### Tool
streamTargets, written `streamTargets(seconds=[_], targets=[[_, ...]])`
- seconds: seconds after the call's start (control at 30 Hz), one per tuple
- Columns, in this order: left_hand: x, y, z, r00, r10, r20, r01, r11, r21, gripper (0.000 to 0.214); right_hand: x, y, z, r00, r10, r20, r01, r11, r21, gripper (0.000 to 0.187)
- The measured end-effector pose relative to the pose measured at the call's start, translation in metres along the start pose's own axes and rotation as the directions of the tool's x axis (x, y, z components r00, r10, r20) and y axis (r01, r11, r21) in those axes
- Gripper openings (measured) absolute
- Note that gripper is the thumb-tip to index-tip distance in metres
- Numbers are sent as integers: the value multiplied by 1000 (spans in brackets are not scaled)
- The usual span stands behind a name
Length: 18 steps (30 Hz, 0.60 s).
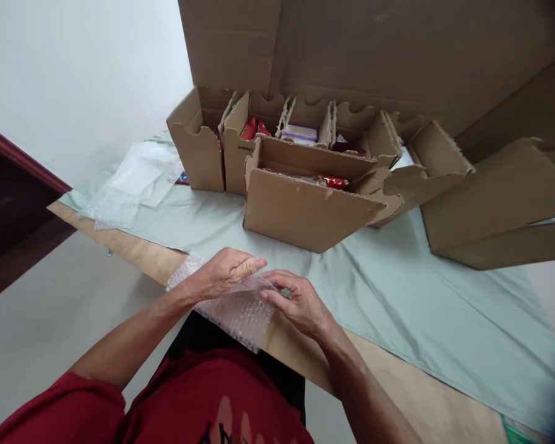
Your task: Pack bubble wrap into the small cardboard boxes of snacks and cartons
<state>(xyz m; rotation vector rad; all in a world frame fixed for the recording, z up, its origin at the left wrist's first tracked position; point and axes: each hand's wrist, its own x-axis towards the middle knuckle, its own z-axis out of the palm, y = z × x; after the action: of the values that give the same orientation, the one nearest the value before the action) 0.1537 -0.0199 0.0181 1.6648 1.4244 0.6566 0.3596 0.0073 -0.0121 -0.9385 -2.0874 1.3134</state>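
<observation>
A sheet of clear bubble wrap (240, 314) lies at the near edge of the table and hangs a little over it. My left hand (224, 271) rests on top of the sheet, fingers together and pressing down. My right hand (296, 302) meets it from the right, fingers curled and pinching the sheet's edge. Whatever lies under or inside the wrap is hidden by my hands.
A pale green cloth (398, 290) covers the wooden table (398, 394). An open cardboard box (300, 209) with red packets stands just beyond my hands, several more open boxes (203, 142) behind it. Plastic bags (134, 182) lie far left. Big cardboard sheets (374, 43) lean behind.
</observation>
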Motion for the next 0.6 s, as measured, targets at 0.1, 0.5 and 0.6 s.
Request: streamTargets(seconds=[0.1, 0.5, 0.6], targets=[[-5, 0, -8, 997, 47, -54, -44, 997, 59, 38, -2, 4, -1, 991, 87, -103, -77, 992, 101, 22], [-49, -51, -56, 967, -144, -210, 151, 988, 18, 20, -8, 11, -20, 912, 252, -325, -148, 938, 313, 31], [-34, -51, -54, 935, -171, -312, 149, 984, -95, 24, -19, 5, -24, 916, 247, -316, -174, 955, 242, 29]])
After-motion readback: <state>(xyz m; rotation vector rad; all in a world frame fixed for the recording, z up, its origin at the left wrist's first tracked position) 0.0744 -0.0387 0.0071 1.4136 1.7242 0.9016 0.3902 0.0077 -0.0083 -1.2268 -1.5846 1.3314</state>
